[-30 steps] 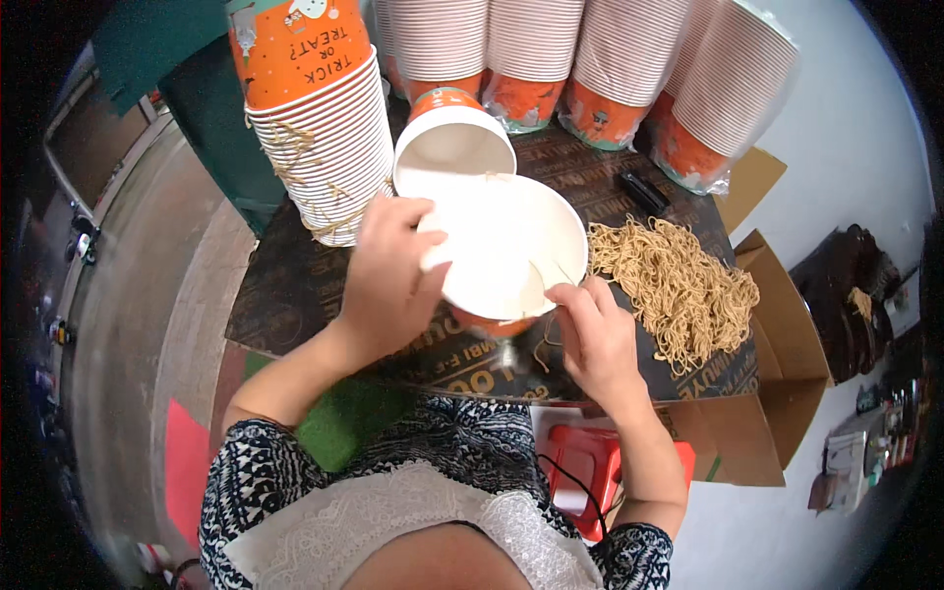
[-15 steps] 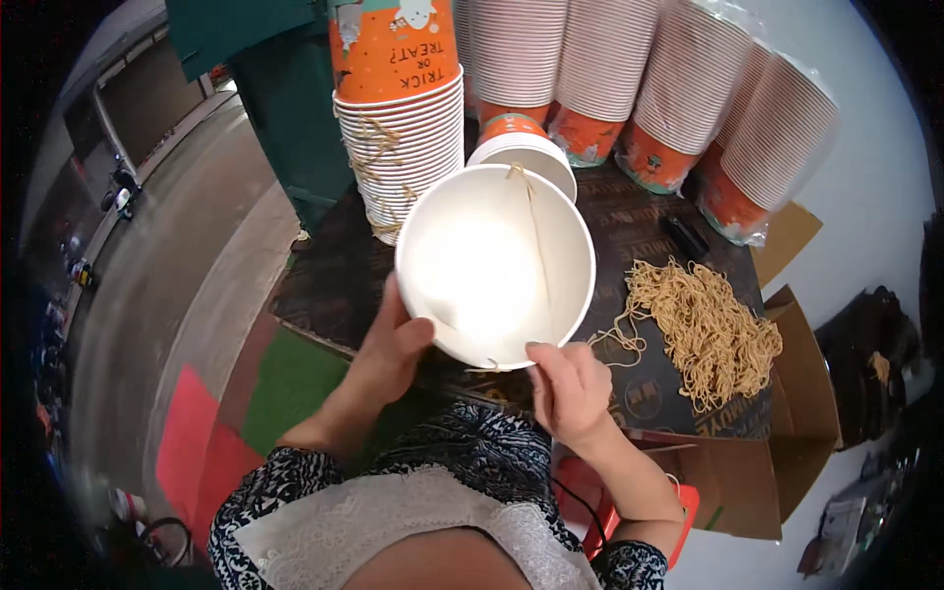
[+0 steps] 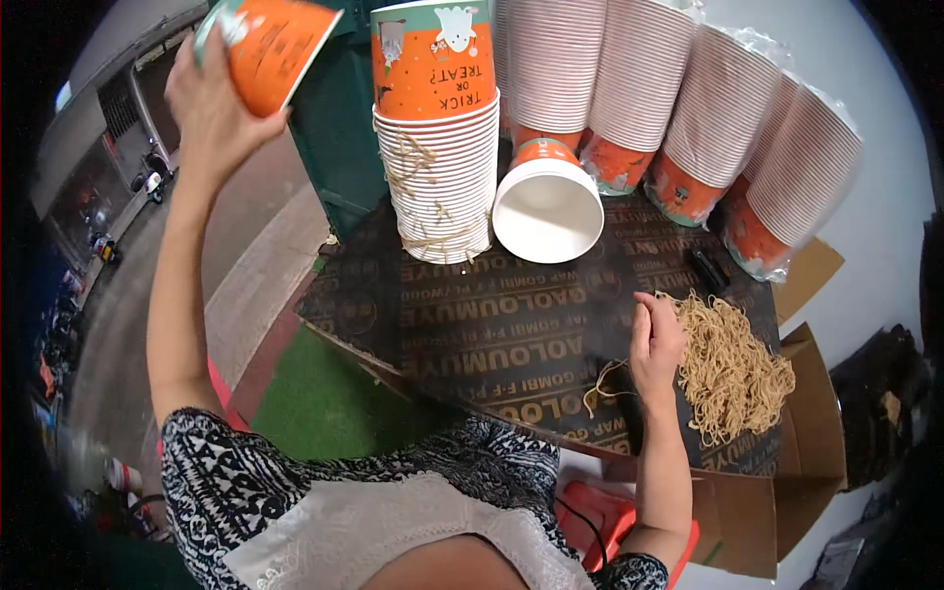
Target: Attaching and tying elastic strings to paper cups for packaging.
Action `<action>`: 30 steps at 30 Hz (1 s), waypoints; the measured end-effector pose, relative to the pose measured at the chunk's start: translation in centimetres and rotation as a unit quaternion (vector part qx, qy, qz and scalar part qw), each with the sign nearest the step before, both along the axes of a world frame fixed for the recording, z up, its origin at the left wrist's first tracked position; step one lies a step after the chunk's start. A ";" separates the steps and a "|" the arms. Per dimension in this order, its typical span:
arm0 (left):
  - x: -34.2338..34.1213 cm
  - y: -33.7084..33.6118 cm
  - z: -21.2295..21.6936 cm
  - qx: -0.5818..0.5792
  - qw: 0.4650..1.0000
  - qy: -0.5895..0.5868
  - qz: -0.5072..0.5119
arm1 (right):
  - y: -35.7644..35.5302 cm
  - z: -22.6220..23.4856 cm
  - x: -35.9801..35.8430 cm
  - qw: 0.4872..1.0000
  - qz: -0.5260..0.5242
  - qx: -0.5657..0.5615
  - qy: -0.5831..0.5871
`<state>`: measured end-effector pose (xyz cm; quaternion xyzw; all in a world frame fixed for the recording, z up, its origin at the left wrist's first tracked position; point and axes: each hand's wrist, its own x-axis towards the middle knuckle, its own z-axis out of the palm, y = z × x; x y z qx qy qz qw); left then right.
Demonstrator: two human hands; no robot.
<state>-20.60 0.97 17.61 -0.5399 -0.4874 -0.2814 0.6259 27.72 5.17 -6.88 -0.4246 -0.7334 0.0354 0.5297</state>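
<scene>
My left hand [image 3: 216, 123] is raised at the upper left, fingers wrapped round an orange paper bucket [image 3: 277, 51] that is upside down and tilted. To its right stands a tall stack of upturned paper buckets [image 3: 438, 187] with bits of tan cord hanging along their white rims. A single white-lined bucket [image 3: 551, 214] lies on its side beside the stack, mouth toward me. My right hand [image 3: 657, 349] is at the left edge of a heap of tan cord [image 3: 739, 372], its fingers curled together. Whether a strand is between them cannot be made out.
Several plastic-wrapped bucket stacks [image 3: 713, 88] line the back of the dark printed board table [image 3: 472, 324]. A small black object [image 3: 706, 267] lies near them. Cardboard boxes [image 3: 811, 393] stand at the right, a red stool [image 3: 590, 516] below, and a green bin [image 3: 344, 118] behind.
The bucket that both hands held in front of me has gone up and left in my left hand, now turned over. My right hand has let go of it and moved right to the cord.
</scene>
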 end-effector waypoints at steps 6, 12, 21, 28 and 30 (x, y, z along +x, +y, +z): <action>10.0 5.0 6.5 -0.199 0.976 -0.061 0.070 | -0.2 -1.1 1.1 1.000 0.003 -0.027 0.002; 8.1 13.8 5.7 -0.218 0.829 0.186 -0.480 | 0.0 -1.5 0.8 1.000 0.017 -0.021 0.001; 14.6 13.4 0.0 0.013 0.877 0.217 -0.430 | -0.8 -0.7 0.4 0.999 0.034 -0.003 -0.011; 19.2 12.3 -13.2 -0.349 0.891 0.024 -0.290 | -0.3 -1.5 0.4 1.000 0.021 0.001 -0.003; 20.9 13.6 -14.6 -0.429 0.873 -0.058 -0.226 | -0.4 -1.5 0.4 1.000 0.012 -0.021 -0.004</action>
